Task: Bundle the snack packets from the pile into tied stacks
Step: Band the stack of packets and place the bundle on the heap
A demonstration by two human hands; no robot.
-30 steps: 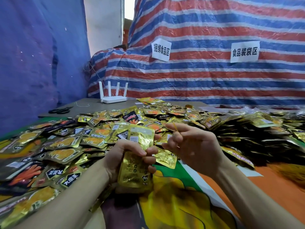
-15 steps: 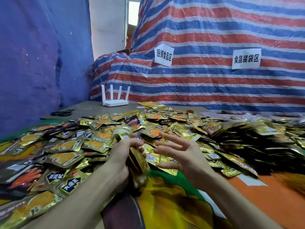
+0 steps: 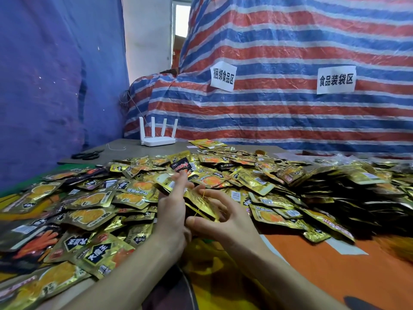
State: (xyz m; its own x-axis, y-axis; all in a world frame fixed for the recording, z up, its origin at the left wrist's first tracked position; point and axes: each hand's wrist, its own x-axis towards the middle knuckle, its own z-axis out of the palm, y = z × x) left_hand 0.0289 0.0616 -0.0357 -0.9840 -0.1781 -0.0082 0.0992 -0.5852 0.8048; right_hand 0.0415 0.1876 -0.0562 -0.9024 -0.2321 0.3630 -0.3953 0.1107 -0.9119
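Observation:
A wide pile of gold snack packets [image 3: 257, 182] covers the table from left to right. Between my hands I hold a small stack of gold packets [image 3: 201, 205], edge-on and tilted. My left hand [image 3: 173, 211] grips the stack from the left, its fingers stretched up along it. My right hand [image 3: 225, 220] sits on the right of the stack with fingers spread, a thin yellow rubber band [image 3: 201, 203] stretched from them across the packets.
Black scissors [image 3: 86, 155] and a white router [image 3: 157, 139] lie at the back left of the table. A striped tarp [image 3: 290, 113] with two paper signs stands behind. An orange and yellow printed cloth [image 3: 335, 265] covers the near table.
The stack turned from flat-facing to edge-on and moved away from me. My right hand opened out from pinching the band and now stretches it over the stack. The camera tilted up slightly.

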